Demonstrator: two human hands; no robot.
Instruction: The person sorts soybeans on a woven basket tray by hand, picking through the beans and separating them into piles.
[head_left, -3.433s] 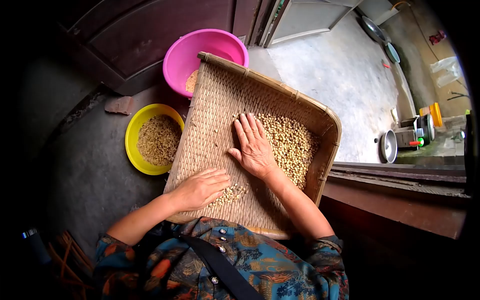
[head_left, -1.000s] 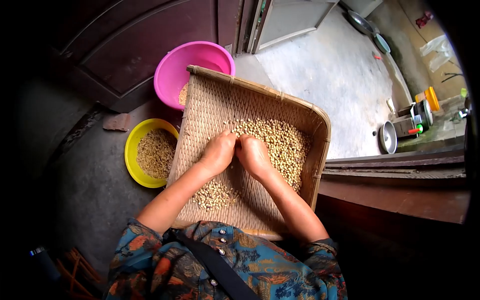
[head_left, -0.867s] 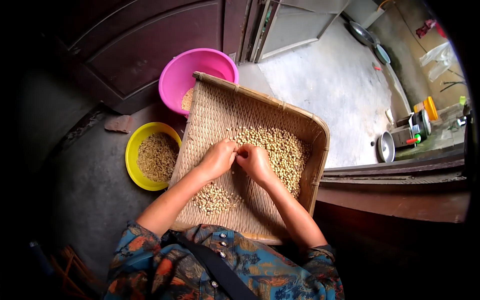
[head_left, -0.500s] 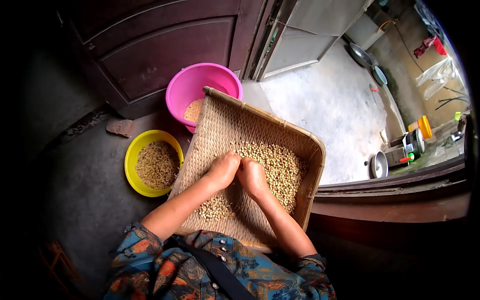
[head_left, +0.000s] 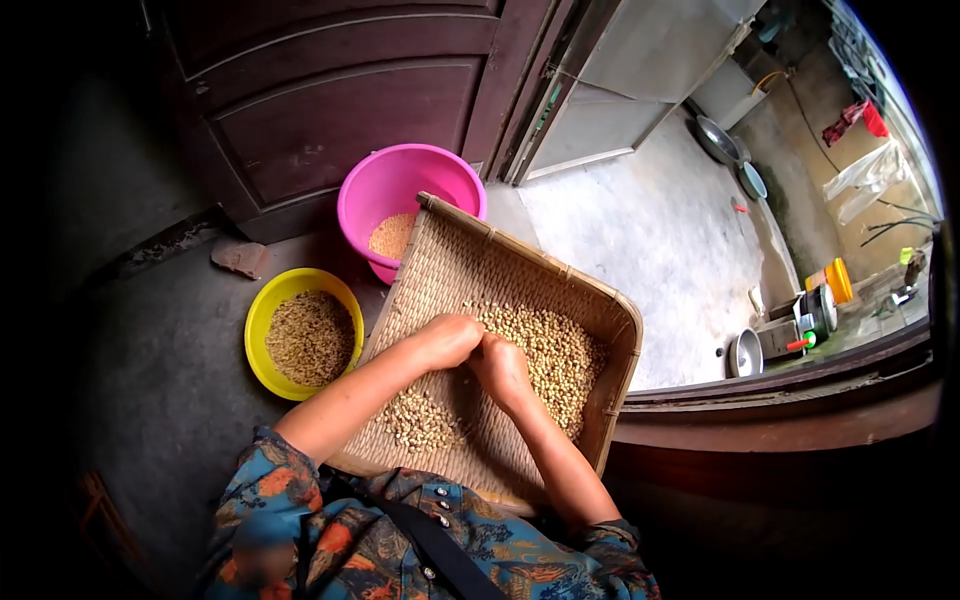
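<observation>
Tan woven-bamboo tray (head_left: 430, 275): ribbed basketweave pattern, darker brown at the right wall. Small round seeds (head_left: 560, 355): pale yellow, some brown. Round plastic basin (head_left: 430, 172): bright pink. Round plastic bowl (head_left: 256, 335): yellow; fine loose grains (head_left: 310, 340): brown. Buttoned cloth shirt (head_left: 520, 545): teal, orange, black print.

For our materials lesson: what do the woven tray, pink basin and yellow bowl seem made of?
Woven tray: probably bamboo or similar plant strips, matt, judging by the tan weave and bound rim. Pink basin: likely smooth plastic with a slight sheen, given its even, saturated colour. Yellow bowl: probably smooth plastic too, from its uniform colour.
</observation>
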